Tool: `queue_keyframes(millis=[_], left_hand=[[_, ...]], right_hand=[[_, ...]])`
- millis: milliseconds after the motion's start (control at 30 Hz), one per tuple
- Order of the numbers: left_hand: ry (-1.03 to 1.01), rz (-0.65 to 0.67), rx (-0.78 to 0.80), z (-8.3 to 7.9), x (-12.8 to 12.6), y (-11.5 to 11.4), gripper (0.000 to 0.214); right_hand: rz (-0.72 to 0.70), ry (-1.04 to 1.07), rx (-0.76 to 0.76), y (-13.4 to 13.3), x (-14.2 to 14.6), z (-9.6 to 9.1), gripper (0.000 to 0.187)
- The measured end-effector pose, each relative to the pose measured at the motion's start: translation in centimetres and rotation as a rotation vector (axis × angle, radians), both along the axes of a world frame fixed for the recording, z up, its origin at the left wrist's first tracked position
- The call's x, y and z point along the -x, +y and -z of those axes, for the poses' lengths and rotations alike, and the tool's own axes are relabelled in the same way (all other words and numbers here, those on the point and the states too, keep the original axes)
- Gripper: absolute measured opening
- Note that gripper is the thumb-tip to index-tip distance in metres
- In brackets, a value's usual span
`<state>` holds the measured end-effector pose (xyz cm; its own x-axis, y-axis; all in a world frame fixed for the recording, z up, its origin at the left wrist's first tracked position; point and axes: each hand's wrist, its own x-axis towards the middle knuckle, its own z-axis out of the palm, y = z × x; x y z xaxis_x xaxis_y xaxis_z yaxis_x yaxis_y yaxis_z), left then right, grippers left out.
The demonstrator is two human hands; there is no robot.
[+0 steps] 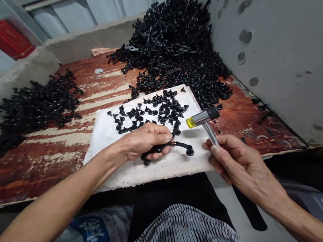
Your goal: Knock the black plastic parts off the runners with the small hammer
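Under the left fingers (151, 133), a black plastic piece (181, 145) held above a white cloth (181, 167)

The left fingers curl closed around the piece, pressing it toward the palm, with its round end sticking out past the fingertips; it looks light and stiff, and its thin stem seems the best place to hold. The right fingers (224, 148) wrap the metal handle (210, 133) of a yellow-tipped mallet (202, 117), its head just above them. Ahead of the left fingers, small black plastic parts (148, 113) lie scattered on the cloth. Farther beyond the fingers, a large black plastic heap (173, 41) sits on a worn red bench (49, 167), with a smaller heap (33, 108) out to the left.
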<state>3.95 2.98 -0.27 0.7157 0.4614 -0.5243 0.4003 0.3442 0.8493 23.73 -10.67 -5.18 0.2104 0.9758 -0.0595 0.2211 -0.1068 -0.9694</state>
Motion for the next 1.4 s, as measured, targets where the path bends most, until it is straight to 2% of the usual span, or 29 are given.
queue_keyframes(millis=[500,700,833,967,1067,1200,1267,1367,1400], left_hand=[[0.039,-0.042,0.011,-0.2,-0.4,-0.2,0.022],[0.165,0.016,-0.102,-0.8,-0.9,-0.4,0.033],[0.197,0.011,-0.099,-1.1,-1.2,-0.3,0.035],[0.213,0.008,-0.097,-1.1,-1.3,-0.2,0.036],[0.217,0.02,-0.084,-1.0,-1.3,-0.2,0.038],[0.224,0.031,-0.118,-0.9,-1.2,-0.2,0.039],[0.237,0.045,-0.135,-0.9,-1.1,-0.2,0.039],[0.25,0.063,-0.148,-0.8,-1.0,-0.3,0.038],[0.251,0.063,-0.156,-0.7,-1.0,-0.2,0.037]], right_hand=[[0.001,-0.02,-0.029,0.0,-0.1,0.1,0.027],[-0.027,-0.113,-0.041,0.0,-0.3,0.1,0.023],[-0.067,-0.3,-0.199,0.3,-0.7,-0.9,0.021],[-0.09,-0.485,-0.415,0.8,-0.8,-2.4,0.043],[-0.077,-0.598,-0.548,1.4,-1.1,-2.5,0.053],[-0.268,-0.762,-0.553,2.2,-1.8,-2.5,0.054],[-0.258,-0.753,-0.577,2.3,-1.9,-3.1,0.055],[-0.088,-0.724,-0.681,2.1,-1.6,-3.8,0.06],[-0.113,-0.749,-0.672,2.0,-1.5,-3.7,0.061]])
